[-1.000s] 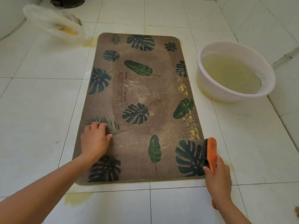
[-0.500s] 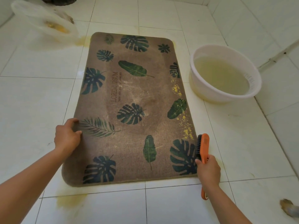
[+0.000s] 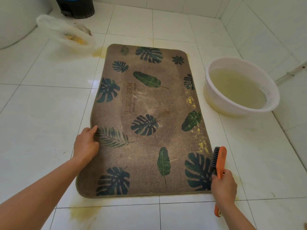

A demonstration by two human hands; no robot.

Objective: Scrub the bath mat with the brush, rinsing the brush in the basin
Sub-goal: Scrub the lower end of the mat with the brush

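A brown bath mat [image 3: 146, 103] printed with green leaves lies flat on the white tiled floor, with yellow specks along its right side. My left hand [image 3: 86, 145] grips the mat's left edge, thumb on top. My right hand [image 3: 223, 185] is closed on the handle of an orange scrub brush [image 3: 220, 161]. The brush stands on its side at the mat's near right edge, black bristles facing left. A white basin [image 3: 216, 98] of cloudy yellowish water stands on the floor to the right of the mat.
A white plastic bag [image 3: 66, 35] with yellow contents lies at the mat's far left corner. A dark bin [image 3: 76, 7] stands against the back wall. Yellow stains mark the tiles near the front left corner [image 3: 83, 213]. A tiled wall rises on the right.
My left hand has slid from the mat's surface out to its left edge and taken hold of it. The brush in my right hand stays at the near right edge.
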